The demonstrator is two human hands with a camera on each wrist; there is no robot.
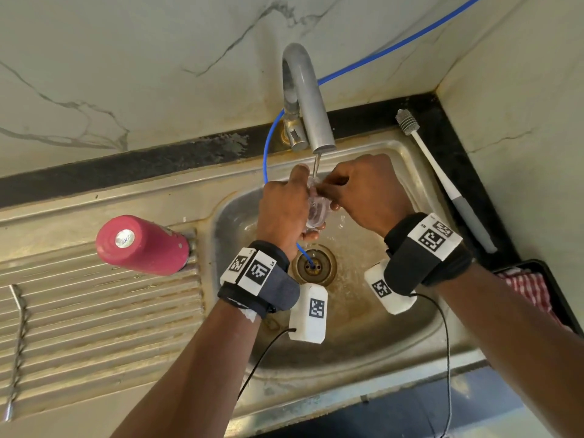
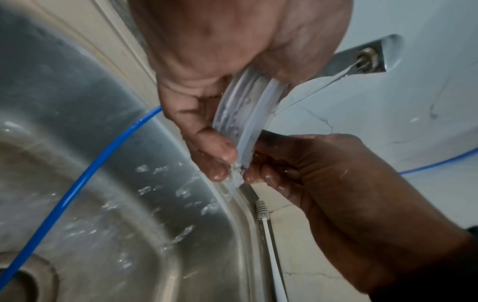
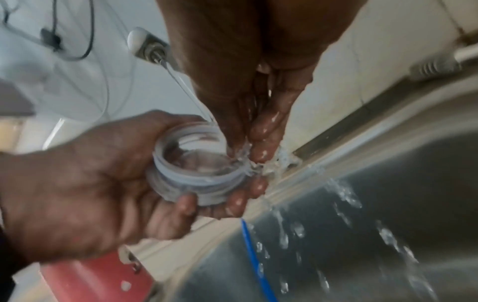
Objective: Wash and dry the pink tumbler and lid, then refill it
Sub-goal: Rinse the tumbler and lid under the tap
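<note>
The pink tumbler [image 1: 142,245] stands upside down on the drainboard, left of the basin; its side also shows in the right wrist view [image 3: 98,282]. Both hands hold the clear threaded lid [image 1: 317,210] under a thin stream from the tap [image 1: 303,99]. My left hand [image 1: 305,205] wraps the lid [image 3: 196,163] from the left, thumb on top and fingers beneath. My right hand [image 1: 335,192] pinches the lid's wet rim [image 2: 248,106] from the right, fingertips [image 3: 261,151] at its edge. Water splashes off the lid into the basin.
A white bottle brush [image 1: 442,181] lies on the black ledge right of the steel sink [image 1: 395,327]. A blue tube [image 1: 268,153] runs down into the drain [image 1: 314,263]. A red checked cloth [image 1: 527,289] sits in a black tray at right. A twisted metal rod [image 1: 19,349] lies on the drainboard.
</note>
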